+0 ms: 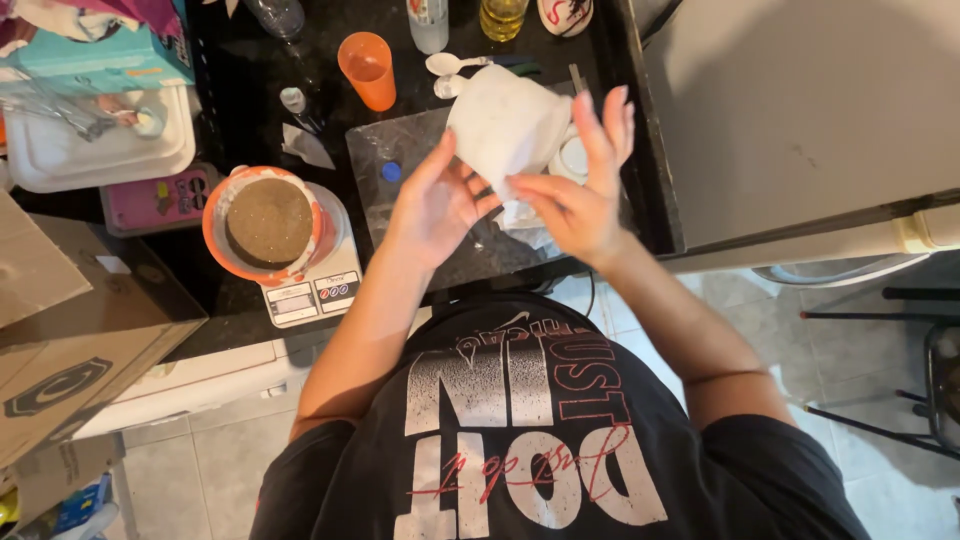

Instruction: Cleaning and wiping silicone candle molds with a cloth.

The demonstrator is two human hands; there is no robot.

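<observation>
Two hands, left hand (432, 205), right hand (580, 195), grip one white cloth (505, 125); one orange cup (367, 70).

One head-worn camera looks steeply down — close over the dark counter (250, 90) and the person's chest.

A crumpled white paper towel (508, 125) is held up between both hands, above a clear cutting board (400, 160).

The person wears a black short-sleeved T-shirt (540, 440) with large white block lettering and thin red script across the chest; both forearms are bare, no rings or watch
</observation>
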